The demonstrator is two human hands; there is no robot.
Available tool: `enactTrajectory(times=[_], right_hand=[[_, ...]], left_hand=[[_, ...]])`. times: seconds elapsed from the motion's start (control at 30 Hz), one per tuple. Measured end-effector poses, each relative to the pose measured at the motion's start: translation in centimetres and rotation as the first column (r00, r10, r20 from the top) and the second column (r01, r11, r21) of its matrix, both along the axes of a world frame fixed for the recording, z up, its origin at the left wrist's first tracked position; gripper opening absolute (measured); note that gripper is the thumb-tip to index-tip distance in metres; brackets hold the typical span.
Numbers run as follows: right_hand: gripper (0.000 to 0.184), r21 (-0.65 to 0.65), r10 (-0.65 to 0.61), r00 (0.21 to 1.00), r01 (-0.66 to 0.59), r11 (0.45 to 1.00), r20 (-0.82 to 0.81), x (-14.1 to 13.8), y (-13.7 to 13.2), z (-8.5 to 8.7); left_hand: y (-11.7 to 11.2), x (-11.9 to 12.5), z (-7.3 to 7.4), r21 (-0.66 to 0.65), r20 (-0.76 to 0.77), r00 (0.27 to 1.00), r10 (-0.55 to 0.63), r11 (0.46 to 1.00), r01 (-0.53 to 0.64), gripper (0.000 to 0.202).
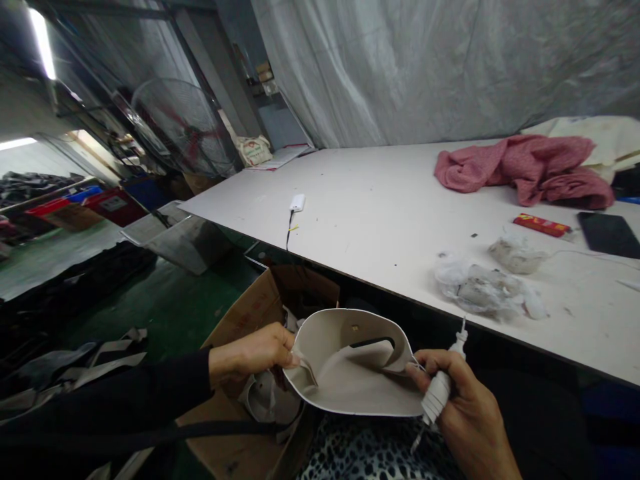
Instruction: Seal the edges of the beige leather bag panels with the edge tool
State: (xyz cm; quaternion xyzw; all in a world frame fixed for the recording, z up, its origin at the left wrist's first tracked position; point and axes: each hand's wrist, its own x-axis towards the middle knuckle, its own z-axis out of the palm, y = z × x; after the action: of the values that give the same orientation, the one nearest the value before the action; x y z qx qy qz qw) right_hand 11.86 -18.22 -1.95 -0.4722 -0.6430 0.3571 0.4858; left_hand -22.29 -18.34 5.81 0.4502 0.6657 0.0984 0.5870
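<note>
A beige bag (360, 393) with a stiff, wide-open mouth sits over my lap, its inside facing me. My left hand (257, 350) pinches the left side of its rim, thumb on the edge. At the right rim, the thumb and fingers of my right hand (465, 400) are closed on the bag's edge. That same hand also grips a thin tool (437, 398) wrapped in white tape, with a narrow metal tip sticking out at each end. Inside the bag, a dark curved edge and a small fitting on the wall show. The bag's underside is hidden.
A cardboard box (250, 310) with beige pieces stands below left. Across the white table (360, 220) lie crumpled plastic bags (485, 290), a red packet (543, 225), a dark phone (610, 233), pink cloth (520, 167) and a white device (297, 203) with a cable.
</note>
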Motion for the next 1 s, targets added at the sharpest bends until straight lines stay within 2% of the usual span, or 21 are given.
enactTrajectory(times=[0.4, 0.7, 0.9, 1.0], right_hand=[[0.017, -0.018, 0.005, 1.0, -0.006, 1.0, -0.014, 0.1, 0.1, -0.4], [0.017, -0.023, -0.02, 0.999, 0.021, 1.0, 0.031, 0.3, 0.3, -0.9], [0.02, 0.01, -0.081, 0.996, 0.081, 0.997, 0.027, 0.7, 1.2, -1.2], [0.018, 0.023, -0.093, 0.996, 0.093, 0.995, 0.001, 0.8, 1.6, -1.5]], left_hand=[[0.1, 0.2, 0.3, -0.121, 0.124, 0.989, 0.075, 0.991, -0.059, 0.022], [0.1, 0.9, 0.3, -0.081, 0.113, 0.993, 0.015, 0.997, -0.006, 0.022], [-0.8, 1.8, 0.6, -0.122, 0.193, 0.981, 0.023, 0.993, 0.001, 0.02], [-1.5, 1.8, 1.2, -0.142, 0.219, 0.974, -0.056, 0.986, 0.089, 0.03]])
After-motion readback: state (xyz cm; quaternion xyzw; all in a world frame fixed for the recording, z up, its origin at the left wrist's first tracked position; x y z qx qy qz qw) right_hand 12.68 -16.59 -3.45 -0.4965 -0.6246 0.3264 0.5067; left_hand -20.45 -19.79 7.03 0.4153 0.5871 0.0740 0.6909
